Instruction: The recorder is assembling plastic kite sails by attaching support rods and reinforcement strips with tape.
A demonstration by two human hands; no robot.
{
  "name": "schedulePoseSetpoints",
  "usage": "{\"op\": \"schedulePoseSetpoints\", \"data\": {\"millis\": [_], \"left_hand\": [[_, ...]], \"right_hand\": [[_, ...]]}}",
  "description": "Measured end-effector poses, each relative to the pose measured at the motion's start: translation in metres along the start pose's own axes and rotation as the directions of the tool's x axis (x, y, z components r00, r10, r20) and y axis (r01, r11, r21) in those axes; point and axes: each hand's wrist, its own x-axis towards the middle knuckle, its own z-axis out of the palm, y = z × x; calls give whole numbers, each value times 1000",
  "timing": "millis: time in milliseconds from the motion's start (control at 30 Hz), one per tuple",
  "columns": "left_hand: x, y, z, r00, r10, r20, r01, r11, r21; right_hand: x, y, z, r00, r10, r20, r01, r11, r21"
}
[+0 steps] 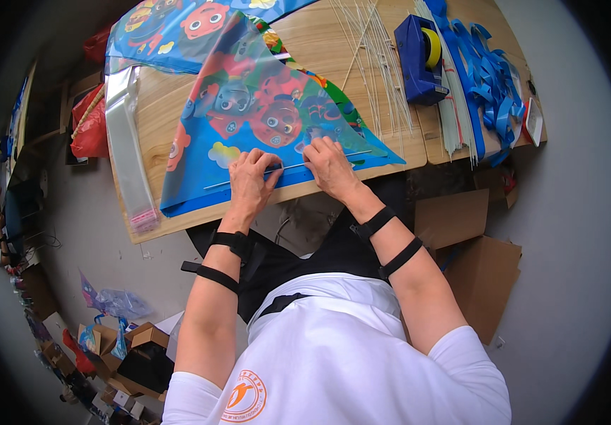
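A wooden table point(160, 106) carried a triangular cartoon-printed sheet point(270, 134), which lay flat with its lower edge nearest the person. A clear plastic sleeve point(127, 145) lay left of it; blue ribbons point(497, 92) and a blue tape dispenser point(412, 60) sat to the right. The left hand point(249, 180) and right hand point(331, 168) rested near that edge, at a thin white rod point(293, 166). Both hands' fingers were bent and narrow; whether they gripped the rod, I could not tell.

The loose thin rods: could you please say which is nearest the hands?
The lone rod lying across the printed sheet; the others lie grouped left of the blue tape dispenser.
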Motion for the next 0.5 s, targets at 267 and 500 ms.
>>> {"op": "schedulePoseSetpoints", "data": {"millis": [267,500], "left_hand": [[0,-1,-3,1000,22,4,-22,999,-23],[5,-2,-10,998,32,45,-30,999,-43]], "right_hand": [[1,-1,-3,1000,-4,14,4,1000,13],[2,-2,-12,1000,-17,-8,17,1000,7]]}}
